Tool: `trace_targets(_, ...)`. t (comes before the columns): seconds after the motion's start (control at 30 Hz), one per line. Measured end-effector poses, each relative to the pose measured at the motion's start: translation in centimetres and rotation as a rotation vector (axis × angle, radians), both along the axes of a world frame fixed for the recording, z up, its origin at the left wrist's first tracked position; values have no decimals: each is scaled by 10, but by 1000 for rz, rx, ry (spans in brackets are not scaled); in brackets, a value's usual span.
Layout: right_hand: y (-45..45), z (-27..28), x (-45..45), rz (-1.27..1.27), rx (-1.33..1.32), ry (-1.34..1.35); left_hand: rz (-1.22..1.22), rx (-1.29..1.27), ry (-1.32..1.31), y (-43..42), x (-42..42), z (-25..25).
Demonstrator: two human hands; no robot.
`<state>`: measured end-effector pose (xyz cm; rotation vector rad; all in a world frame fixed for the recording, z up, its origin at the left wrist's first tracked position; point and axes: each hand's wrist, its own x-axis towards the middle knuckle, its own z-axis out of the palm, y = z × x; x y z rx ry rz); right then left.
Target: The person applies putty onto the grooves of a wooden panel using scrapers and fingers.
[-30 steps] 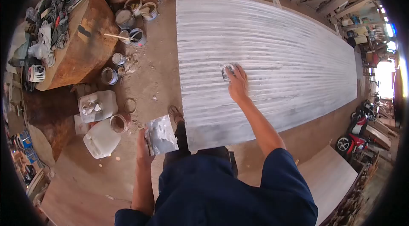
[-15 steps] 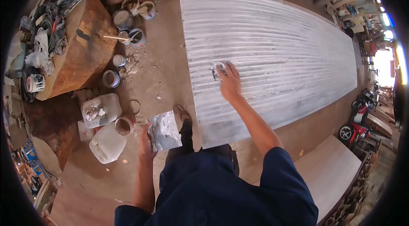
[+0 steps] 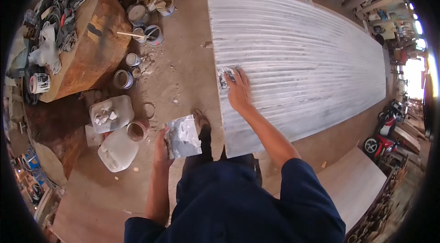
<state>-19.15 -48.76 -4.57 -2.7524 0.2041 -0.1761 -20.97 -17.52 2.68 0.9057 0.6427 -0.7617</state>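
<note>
Ribbed panel [image 3: 311, 59], long and streaked white and grey, lies face up in front of the person and stretches away to the right, its ridges running lengthwise. At its left end, the right hand [image 3: 239, 91] presses a small, flat, paste-smeared tool [image 3: 223, 79] onto the ridges; the fingers lie over the tool, slightly spread, and the thumb's grip cannot be made out. To the left of the panel and apart from it, the left hand [image 3: 162, 147] holds a square plate [image 3: 184, 137] by its left edge, the fingers mostly hidden beneath; whitish paste is smeared over the plate's grey face. A sandalled foot [image 3: 200, 118] stands on the dusty brown floor [image 3: 176, 75] between plate and panel. Farther left are two translucent plastic containers [image 3: 118, 151], one with crumpled pale material on top, and beside them a tub of brownish contents [image 3: 136, 130]. Beyond these stand several open tins [image 3: 123, 79], with a pale stick [image 3: 131, 35] lying across two of them, near a big brown block of wood [image 3: 94, 50]. A red motorbike [image 3: 386, 140] stands at far right, near a smooth, plain board [image 3: 353, 183].
</note>
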Motion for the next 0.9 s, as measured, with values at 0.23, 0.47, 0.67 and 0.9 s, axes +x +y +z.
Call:
trace_targets(0.23,-47,32,-32,-22,14,-19,1,48,19,-18,15,-14)
trace_targets(0.47,-363,18,-93,-793,-177,80,-160,-21,-3,-63,24,-20)
trace_targets(0.67,-372,8,-79,-834,-50,224,-256,-3,-47,-102,33,-11)
trace_targets(0.9,-218,37,-12,-715,90,412,-437,-81,-41,-123,82,8)
